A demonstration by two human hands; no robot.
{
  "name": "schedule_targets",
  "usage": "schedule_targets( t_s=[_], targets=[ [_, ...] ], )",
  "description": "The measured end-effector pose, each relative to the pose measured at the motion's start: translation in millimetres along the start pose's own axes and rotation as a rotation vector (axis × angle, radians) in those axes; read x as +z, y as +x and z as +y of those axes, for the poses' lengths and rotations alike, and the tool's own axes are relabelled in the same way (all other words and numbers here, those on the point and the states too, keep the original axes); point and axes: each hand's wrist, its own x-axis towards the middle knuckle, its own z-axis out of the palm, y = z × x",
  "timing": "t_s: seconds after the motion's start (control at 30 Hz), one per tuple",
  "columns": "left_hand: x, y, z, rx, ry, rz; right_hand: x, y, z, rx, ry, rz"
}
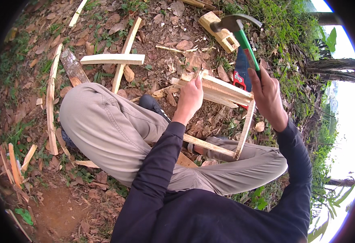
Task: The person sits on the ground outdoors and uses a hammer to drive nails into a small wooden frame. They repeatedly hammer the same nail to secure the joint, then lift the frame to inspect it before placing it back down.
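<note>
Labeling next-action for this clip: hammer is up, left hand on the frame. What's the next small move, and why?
Probably a short downward strike. The right hand holds the claw hammer raised above the wooden slat frame, while the left hand pinches at its top edge, seemingly steadying a nail, though none is clearly visible.

Nail (beneath left fingers (197, 83)) indistinct
</note>
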Motion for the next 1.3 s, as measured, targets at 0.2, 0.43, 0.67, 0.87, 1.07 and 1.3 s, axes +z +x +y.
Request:
schedule_targets(
  t_s=[0.2,0.43,0.67,0.87,1.07,1.3],
  targets=[
    [0,-3,0,-0.001,0.009,0.015,-1,2,19,0.0,-0.287,-0.32],
    [-2,4,0,-0.091,-0.043,-0.057,2,-12,17,-0.079,-0.169,-0.245],
    [-12,-1,-4,-0.057,-0.077,-0.141,6,-21,25,-0.075,-0.148,-0.229],
    [-8,-6,4,-0.102,-0.015,-0.084,3,-24,22,-0.082,-0.189,-0.241],
    [-7,-2,8,-0.074,-0.043,-0.1,4,-23,19,-0.089,-0.196,-0.22],
    [-4,-1,9,-0.063,-0.005,-0.068,4,-25,25,-0.077,-0.2,-0.232]
  ],
)
